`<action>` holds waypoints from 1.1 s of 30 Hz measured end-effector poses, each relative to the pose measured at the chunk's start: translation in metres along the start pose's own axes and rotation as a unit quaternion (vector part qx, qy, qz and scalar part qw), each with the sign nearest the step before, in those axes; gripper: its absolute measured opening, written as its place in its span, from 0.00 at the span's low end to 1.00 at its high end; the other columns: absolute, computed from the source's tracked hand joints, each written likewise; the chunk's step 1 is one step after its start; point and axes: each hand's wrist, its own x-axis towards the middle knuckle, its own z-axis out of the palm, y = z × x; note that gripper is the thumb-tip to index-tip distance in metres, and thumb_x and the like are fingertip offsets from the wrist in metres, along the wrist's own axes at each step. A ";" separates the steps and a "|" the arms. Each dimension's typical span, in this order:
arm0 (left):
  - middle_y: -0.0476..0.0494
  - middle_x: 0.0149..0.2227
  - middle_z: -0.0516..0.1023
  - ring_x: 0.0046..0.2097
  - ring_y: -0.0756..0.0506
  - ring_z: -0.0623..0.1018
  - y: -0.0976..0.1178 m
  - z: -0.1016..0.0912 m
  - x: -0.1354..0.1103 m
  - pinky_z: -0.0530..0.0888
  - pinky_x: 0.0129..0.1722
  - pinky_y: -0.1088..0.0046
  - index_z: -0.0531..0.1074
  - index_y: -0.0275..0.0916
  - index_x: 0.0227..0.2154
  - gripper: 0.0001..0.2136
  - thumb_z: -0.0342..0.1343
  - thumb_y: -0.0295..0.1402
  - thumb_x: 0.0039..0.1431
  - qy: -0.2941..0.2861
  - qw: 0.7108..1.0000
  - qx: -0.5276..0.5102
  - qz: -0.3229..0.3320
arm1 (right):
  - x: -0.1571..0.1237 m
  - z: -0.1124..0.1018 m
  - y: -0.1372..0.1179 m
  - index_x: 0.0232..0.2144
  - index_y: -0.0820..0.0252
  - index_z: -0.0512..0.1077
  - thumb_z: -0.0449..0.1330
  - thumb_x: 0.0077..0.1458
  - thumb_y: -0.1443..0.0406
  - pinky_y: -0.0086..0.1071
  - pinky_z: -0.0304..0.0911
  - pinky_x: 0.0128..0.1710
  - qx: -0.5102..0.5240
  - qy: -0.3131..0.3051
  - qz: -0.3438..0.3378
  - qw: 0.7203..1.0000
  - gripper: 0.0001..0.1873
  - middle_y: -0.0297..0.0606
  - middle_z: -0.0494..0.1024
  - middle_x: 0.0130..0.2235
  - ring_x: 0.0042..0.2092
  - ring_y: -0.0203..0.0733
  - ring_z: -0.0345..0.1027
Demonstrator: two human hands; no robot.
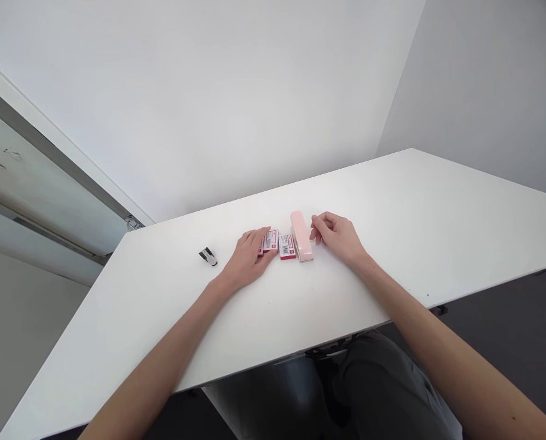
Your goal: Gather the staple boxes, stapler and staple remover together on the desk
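Left hand (pixel 248 256) lay flat and relaxed on the white table (pixel 392 244), not gripping anything, fingertips just resting on a little red staple box (pixel 272 239). A second red box (pixel 287 247) sat right next to it, touching the pink stapler (pixel 302 237), which was lying flat in the middle of the table. Right hand (pixel 339 235) was loosely curled just beside the stapler, nothing in it, and I couldn't tell if it actually touched. A small black staple remover (pixel 207 256) sat off to the left, well apart.
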 end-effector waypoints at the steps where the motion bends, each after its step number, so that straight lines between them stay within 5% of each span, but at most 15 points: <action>1: 0.37 0.69 0.68 0.71 0.35 0.64 -0.001 -0.001 0.000 0.66 0.68 0.49 0.60 0.45 0.70 0.26 0.48 0.47 0.74 -0.001 1.000 -0.002 0.002 | 0.000 0.000 0.000 0.30 0.54 0.72 0.58 0.67 0.47 0.37 0.65 0.39 -0.001 -0.001 0.000 1.000 0.21 0.36 0.83 0.30 0.30 0.40 0.69; 10: 0.40 0.61 0.75 0.61 0.36 0.73 0.009 -0.005 0.001 0.69 0.63 0.53 0.63 0.47 0.67 0.30 0.62 0.49 0.66 0.105 0.994 -0.002 0.005 | 0.001 0.001 0.000 0.30 0.54 0.72 0.59 0.66 0.46 0.35 0.65 0.38 -0.002 0.002 -0.001 1.000 0.21 0.36 0.83 0.30 0.29 0.40 0.71; 19: 0.43 0.64 0.75 0.61 0.36 0.72 0.029 0.009 0.003 0.71 0.61 0.53 0.59 0.52 0.70 0.37 0.67 0.49 0.62 0.099 0.994 -0.032 0.022 | 0.003 0.003 0.001 0.29 0.54 0.71 0.57 0.67 0.52 0.36 0.66 0.38 -0.021 -0.001 0.000 1.000 0.17 0.34 0.82 0.29 0.29 0.40 0.71; 25: 0.35 0.63 0.70 0.58 0.36 0.77 0.029 0.007 0.003 0.75 0.57 0.54 0.62 0.48 0.65 0.40 0.72 0.53 0.55 0.206 0.971 -0.073 0.092 | 0.002 0.003 0.001 0.29 0.54 0.71 0.57 0.67 0.54 0.35 0.65 0.37 -0.036 -0.005 0.003 0.999 0.16 0.33 0.83 0.30 0.29 0.40 0.70; 29: 0.35 0.59 0.71 0.58 0.36 0.76 0.034 0.006 0.003 0.77 0.55 0.53 0.64 0.46 0.58 0.38 0.75 0.52 0.50 0.268 0.945 -0.099 0.157 | 0.004 0.005 0.001 0.29 0.54 0.71 0.57 0.66 0.55 0.35 0.64 0.37 -0.055 -0.009 -0.001 0.998 0.16 0.33 0.83 0.30 0.29 0.39 0.70; 33: 0.39 0.53 0.72 0.54 0.39 0.78 0.035 0.009 0.010 0.78 0.53 0.54 0.65 0.44 0.39 0.25 0.74 0.51 0.52 0.285 0.941 -0.115 0.141 | 0.005 0.007 0.000 0.27 0.54 0.71 0.57 0.66 0.55 0.34 0.62 0.36 -0.083 -0.010 -0.005 0.996 0.15 0.33 0.83 0.30 0.31 0.40 0.71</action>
